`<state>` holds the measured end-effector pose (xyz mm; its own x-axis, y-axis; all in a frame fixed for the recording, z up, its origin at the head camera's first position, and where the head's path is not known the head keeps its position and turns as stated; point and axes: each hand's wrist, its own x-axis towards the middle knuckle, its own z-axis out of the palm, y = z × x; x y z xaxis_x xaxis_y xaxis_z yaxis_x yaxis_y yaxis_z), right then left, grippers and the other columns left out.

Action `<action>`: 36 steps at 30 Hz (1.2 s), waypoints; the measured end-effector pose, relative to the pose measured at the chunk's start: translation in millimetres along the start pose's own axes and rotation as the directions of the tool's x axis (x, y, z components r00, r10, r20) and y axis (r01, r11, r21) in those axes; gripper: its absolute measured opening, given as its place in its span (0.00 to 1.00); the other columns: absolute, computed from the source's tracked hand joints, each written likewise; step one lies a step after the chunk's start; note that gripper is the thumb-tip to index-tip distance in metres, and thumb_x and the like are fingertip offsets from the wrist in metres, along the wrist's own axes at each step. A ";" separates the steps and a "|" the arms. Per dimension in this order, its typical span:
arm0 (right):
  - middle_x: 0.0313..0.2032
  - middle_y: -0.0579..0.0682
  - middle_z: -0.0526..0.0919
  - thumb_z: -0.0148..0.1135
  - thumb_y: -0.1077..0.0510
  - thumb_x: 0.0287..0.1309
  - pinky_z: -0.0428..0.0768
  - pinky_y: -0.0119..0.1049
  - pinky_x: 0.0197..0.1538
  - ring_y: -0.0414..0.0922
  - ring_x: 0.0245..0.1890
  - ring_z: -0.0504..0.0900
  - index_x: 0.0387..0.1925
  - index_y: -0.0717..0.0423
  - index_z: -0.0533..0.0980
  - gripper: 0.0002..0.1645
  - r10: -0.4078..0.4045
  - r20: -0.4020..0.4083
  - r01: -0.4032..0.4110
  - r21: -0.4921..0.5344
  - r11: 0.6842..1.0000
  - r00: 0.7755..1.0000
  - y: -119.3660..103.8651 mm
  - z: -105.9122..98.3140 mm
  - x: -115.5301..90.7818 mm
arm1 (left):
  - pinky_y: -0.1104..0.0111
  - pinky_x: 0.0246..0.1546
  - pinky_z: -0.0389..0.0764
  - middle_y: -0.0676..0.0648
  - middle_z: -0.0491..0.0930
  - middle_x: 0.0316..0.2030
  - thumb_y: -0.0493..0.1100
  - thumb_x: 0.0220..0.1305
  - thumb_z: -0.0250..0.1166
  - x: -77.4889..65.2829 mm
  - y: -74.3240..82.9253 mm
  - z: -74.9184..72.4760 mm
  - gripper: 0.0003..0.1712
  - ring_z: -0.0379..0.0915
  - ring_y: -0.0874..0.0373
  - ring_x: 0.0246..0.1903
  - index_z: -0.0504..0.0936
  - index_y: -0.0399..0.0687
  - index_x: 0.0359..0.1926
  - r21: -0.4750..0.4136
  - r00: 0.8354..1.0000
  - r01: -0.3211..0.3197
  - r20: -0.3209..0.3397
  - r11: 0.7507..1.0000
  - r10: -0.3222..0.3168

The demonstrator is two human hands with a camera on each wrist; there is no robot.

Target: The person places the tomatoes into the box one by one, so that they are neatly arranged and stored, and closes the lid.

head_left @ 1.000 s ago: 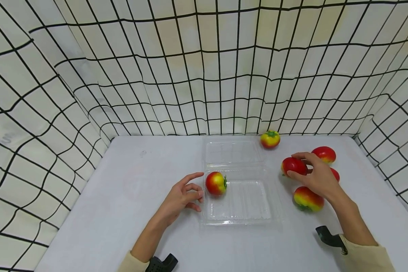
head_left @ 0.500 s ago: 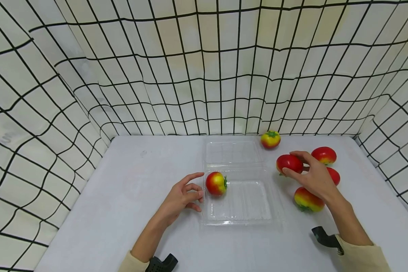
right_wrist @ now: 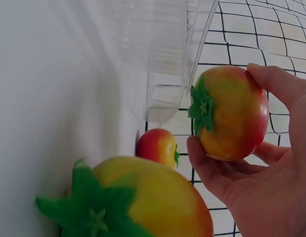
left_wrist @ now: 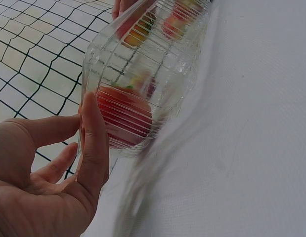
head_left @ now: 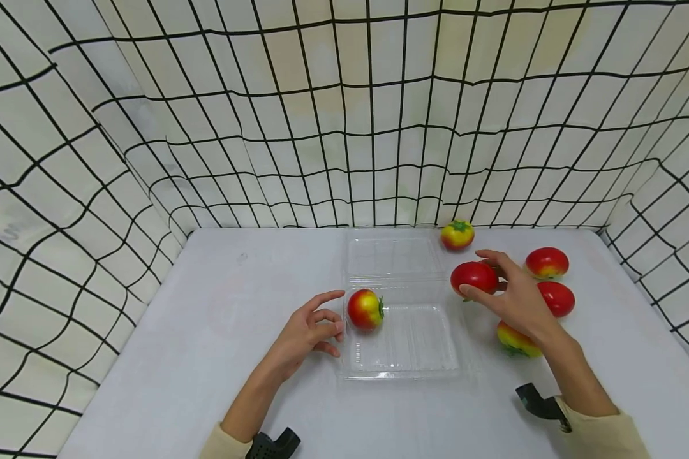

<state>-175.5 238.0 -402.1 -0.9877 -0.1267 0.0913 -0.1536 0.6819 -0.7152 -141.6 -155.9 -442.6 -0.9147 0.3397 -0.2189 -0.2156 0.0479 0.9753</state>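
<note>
My right hand [head_left: 517, 296] grips a red and yellow tomato [head_left: 473, 278] between thumb and fingers, raised near the right side of the clear plastic clamshell box [head_left: 404, 375]. Its green star-shaped leaf cap [right_wrist: 202, 106] faces left in the right wrist view. At the box's left edge, my left hand [head_left: 307, 335] pinches the rim between thumb and fingers, as the left wrist view shows. Inside the box, toward the left, lies one tomato [head_left: 364, 310]. The lid [head_left: 394, 256] lies folded back behind the base.
Right of the box are a red tomato [head_left: 547, 262], another red one [head_left: 557, 299] and a yellow-red one [head_left: 517, 339] partly behind my right forearm. One more tomato [head_left: 457, 235] sits at the table's back edge. Black netting [head_left: 399, 134] over pale walls encloses the white table [head_left: 229, 274].
My right hand has carried its tomato left toward the box, uncovering more of the red tomato behind it. My left hand and the box have stayed in place.
</note>
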 end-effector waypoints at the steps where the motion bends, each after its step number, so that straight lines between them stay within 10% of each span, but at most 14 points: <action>1: 0.68 0.63 0.73 0.77 0.42 0.57 0.88 0.51 0.53 0.61 0.62 0.75 0.75 0.52 0.63 0.51 0.005 0.002 -0.005 0.005 1.000 1.000 -1.3 1.0 0.4 | 0.65 0.34 0.91 0.50 0.80 0.38 0.35 0.73 0.63 0.0 0.1 0.1 0.35 0.81 0.55 0.34 0.65 0.55 0.77 0.001 1.000 -0.001 0.000 1.000 0.001; 19: 0.64 0.59 0.75 0.78 0.37 0.53 0.82 0.34 0.48 0.56 0.60 0.74 0.71 0.51 0.64 0.51 0.034 -0.006 -0.034 0.029 0.999 0.999 -18.8 15.6 2.9 | 0.65 0.34 0.90 0.49 0.80 0.39 0.36 0.73 0.63 -1.2 1.3 0.7 0.35 0.81 0.55 0.34 0.65 0.54 0.77 -0.002 1.000 -0.003 -0.001 1.000 0.003; 36: 0.67 0.57 0.72 0.78 0.48 0.57 0.87 0.55 0.57 0.58 0.66 0.71 0.73 0.44 0.65 0.46 -0.073 0.030 0.069 0.129 0.989 0.997 -27.2 33.5 5.2 | 0.65 0.34 0.90 0.50 0.80 0.38 0.36 0.72 0.64 0.9 -0.3 0.0 0.36 0.81 0.55 0.34 0.65 0.55 0.77 -0.010 1.000 0.002 0.005 1.000 -0.002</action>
<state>-175.5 194.6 -405.4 -0.9725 -0.1979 0.1228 -0.2164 0.5726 -0.7908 -142.4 -155.6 -443.1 -0.9126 0.3443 -0.2207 -0.2209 0.0392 0.9745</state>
